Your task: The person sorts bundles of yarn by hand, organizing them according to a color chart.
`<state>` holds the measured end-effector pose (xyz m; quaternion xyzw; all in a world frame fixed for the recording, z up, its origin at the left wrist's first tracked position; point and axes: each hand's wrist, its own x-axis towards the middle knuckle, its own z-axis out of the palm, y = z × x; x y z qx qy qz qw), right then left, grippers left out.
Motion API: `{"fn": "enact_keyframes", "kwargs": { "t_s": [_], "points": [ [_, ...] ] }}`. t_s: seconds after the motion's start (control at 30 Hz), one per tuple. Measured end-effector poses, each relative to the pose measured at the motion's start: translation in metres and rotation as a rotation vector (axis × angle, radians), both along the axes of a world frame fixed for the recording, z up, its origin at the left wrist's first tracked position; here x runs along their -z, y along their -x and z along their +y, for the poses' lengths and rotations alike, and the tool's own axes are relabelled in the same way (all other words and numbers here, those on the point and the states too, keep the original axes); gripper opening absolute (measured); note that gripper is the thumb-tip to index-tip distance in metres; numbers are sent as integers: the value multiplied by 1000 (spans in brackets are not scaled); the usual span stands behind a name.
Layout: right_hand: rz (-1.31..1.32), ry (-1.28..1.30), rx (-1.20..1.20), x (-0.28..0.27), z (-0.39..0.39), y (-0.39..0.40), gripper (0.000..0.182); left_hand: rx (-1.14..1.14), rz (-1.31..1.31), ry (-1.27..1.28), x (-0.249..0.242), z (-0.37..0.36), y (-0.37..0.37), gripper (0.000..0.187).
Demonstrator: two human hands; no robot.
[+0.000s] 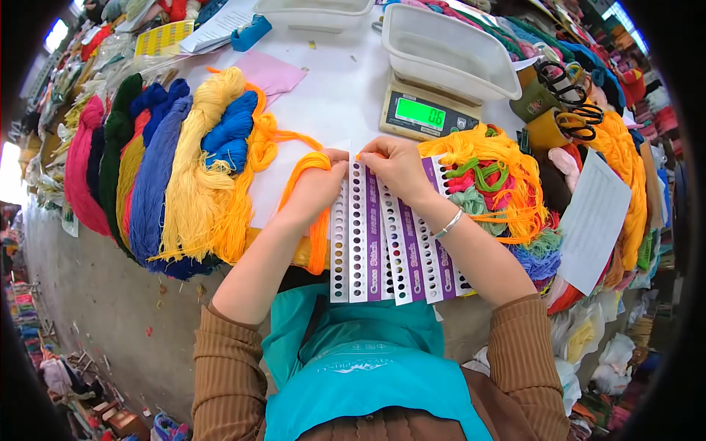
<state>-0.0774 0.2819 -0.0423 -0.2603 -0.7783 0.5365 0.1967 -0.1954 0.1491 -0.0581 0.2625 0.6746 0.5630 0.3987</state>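
Note:
My left hand [318, 189] is closed on a hank of orange embroidery thread [318, 228], which drapes over the hand and hangs below it. Its fingertips meet the left edge of the thread cards near the top. Several white and purple cross-stitch thread cards [375, 250], punched with rows of holes, fan out over the table's near edge. At the upper end of one card, my right hand [401, 169] pinches a bit of orange thread beside the top hole. The right hand and wrist cover part of the cards behind.
Colourful thread hanks [176, 169] lie to the left. A digital scale [426, 114] carrying a white plastic tub [448, 51] stands ahead. More tangled thread [500, 176], a paper sheet [596, 220] and black-handled scissors [581, 121] are on the right. A blue tape dispenser [251, 34] sits further back.

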Motion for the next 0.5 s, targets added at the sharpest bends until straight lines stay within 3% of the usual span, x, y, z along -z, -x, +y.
{"fn": "enact_keyframes", "kwargs": {
  "t_s": [0.23,0.5],
  "points": [
    [-37,-74,17,-4,-6,-4,13,67,-321,-8,-28,3,-1,26],
    [-2,-104,47,-1,-8,-6,14,117,-305,11,-18,15,5,19]
  ]
}}
